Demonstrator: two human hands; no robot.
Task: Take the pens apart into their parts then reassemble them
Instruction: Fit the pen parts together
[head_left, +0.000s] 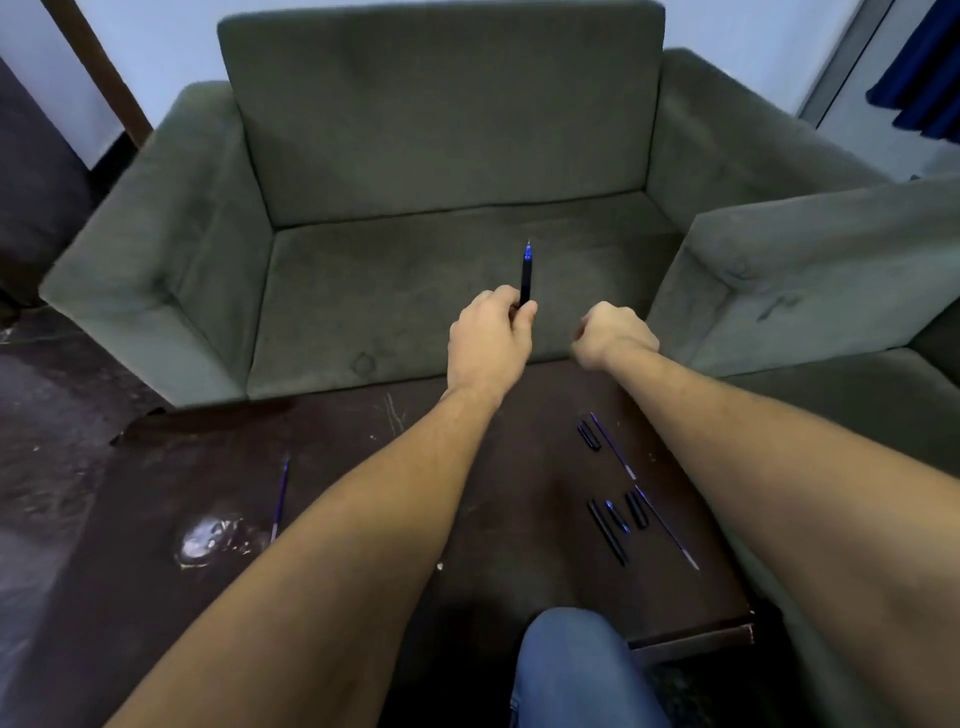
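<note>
My left hand (491, 338) is shut on a black pen (526, 275) with a blue tip, held upright with the tip pointing away from me, above the far edge of the dark table (332, 467). My right hand (615, 335) is a closed fist just to the right of it, and I cannot see anything in it. On the table's right side lie loose pen parts: a black cap (588, 435) beside a thin refill (613, 447), and nearer me a black barrel (607, 531), a blue-tipped piece (617, 515), another cap (636, 509) and a second refill (667, 527). One blue refill (280, 499) lies alone at the left.
A grey-green armchair (441, 156) stands directly behind the table, and a second one (810, 270) is at the right. A shiny smear (213, 538) marks the table's left side. My knee in blue jeans (571, 670) is at the bottom.
</note>
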